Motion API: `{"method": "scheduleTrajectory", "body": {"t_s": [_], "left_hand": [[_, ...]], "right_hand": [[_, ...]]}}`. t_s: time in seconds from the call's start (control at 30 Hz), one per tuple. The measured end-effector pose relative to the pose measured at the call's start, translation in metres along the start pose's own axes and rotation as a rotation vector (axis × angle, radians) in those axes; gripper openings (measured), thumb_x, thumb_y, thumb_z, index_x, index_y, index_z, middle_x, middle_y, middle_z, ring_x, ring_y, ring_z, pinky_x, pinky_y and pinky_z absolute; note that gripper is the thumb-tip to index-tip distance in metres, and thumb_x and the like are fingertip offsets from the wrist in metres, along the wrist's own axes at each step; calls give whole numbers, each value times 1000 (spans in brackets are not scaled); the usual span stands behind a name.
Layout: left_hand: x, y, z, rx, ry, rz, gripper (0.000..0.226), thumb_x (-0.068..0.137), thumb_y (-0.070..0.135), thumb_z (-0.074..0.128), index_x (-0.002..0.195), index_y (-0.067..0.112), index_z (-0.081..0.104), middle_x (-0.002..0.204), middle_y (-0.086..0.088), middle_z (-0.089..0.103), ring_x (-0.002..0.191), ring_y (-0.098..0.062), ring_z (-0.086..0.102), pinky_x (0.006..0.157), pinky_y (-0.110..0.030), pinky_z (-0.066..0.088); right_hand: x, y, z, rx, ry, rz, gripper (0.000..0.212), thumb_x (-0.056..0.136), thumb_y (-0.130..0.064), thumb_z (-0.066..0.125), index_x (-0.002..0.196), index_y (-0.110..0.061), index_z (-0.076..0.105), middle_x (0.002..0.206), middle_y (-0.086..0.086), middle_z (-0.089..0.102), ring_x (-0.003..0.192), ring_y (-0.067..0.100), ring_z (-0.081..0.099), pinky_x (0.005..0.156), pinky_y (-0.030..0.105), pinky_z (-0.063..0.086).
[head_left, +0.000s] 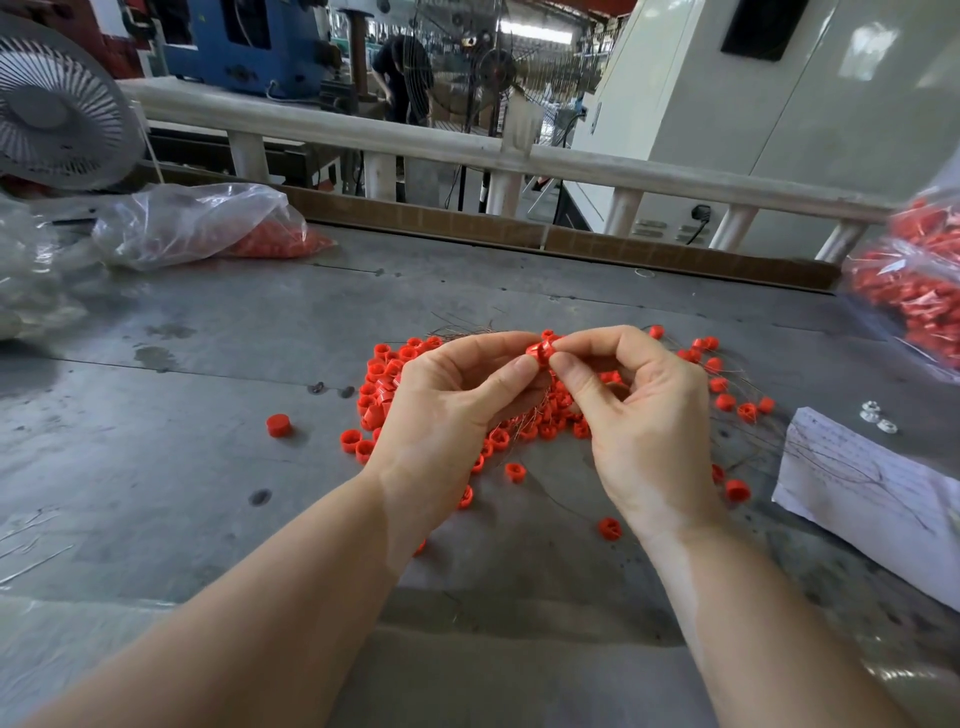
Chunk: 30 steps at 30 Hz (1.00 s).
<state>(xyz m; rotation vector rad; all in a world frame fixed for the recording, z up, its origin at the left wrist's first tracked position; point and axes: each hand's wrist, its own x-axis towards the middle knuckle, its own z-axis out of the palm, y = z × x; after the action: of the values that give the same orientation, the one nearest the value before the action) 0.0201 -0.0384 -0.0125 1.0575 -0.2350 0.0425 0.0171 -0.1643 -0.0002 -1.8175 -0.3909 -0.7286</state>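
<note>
Fingers (519, 368) of the left hand (447, 410) pinch a small red plastic cap (540, 353) above the pile of loose red caps (384, 374). The right hand (639, 410) pinches its right rim. Hold the cap steady and work it squarely. The grey metal table (208, 467) is open to the near left, while a white paper sheet (857, 483) crowds the right.

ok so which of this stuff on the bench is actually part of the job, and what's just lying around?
In use: red cap pinched by left hand and right hand; pile of red caps; thin wires.
Lying about: left bag, right bag, paper sheet, white nuts, fan.
</note>
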Motion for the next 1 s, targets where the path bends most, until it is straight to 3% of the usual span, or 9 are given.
{"method": "scheduleTrajectory", "body": {"t_s": [0.23,0.73,1.0], "left_hand": [[-1,0,2,48,24,10,22,71,14,65,92,11,70,85,-6,74,80,-13,69,73,-20,56],[-1,1,1,61,22,20,27,70,17,65,95,8,70,93,-11,74,86,-18,70,75,-22,55],[0,2,-1,91,3,17,26,70,17,66,94,9,71,90,-8,74,81,-14,69,72,-20,54]], "right_hand": [[-1,0,-1,-56,19,-57,16,81,-7,70,80,-22,65,80,-3,68,79,10,64,75,20,49],[-2,1,-2,-93,-17,-119,7,81,-3,69,83,-10,69,81,3,67,80,10,63,76,20,49],[-1,3,-4,-168,-37,-209,7,81,1,68,81,-5,69,81,2,65,80,6,59,73,10,43]]}}
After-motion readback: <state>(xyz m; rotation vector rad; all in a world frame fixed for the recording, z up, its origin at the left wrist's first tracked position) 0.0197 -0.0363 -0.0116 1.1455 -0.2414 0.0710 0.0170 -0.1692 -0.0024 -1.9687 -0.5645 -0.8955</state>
